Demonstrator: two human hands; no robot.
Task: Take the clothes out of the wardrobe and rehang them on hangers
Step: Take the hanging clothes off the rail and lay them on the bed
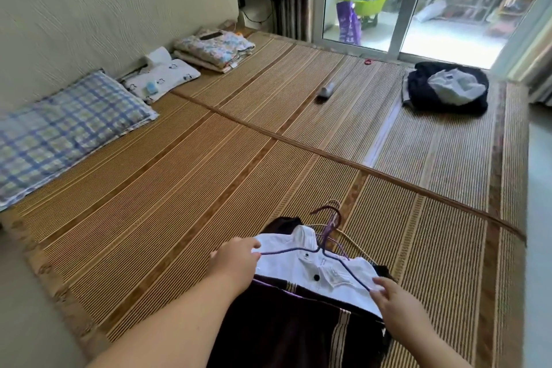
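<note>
The bamboo mat (268, 134) carries everything. Near its far right edge lies a dark heap of clothes (448, 92), unhung and probably waiting its turn. At the near edge a white shirt (298, 266) lies on a dark striped garment (286, 323), with a purple hanger (328, 251) on top, not yet threaded in. The left hand (236, 260) grips one hanger end and the right hand (394, 296) pinches the other.

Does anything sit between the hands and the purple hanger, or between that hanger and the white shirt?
Nothing visible does. The left hand and right hand each hold one end of the hanger, which lies directly on the shirt. A cream hanger crosses near its hook and might snag.
</note>
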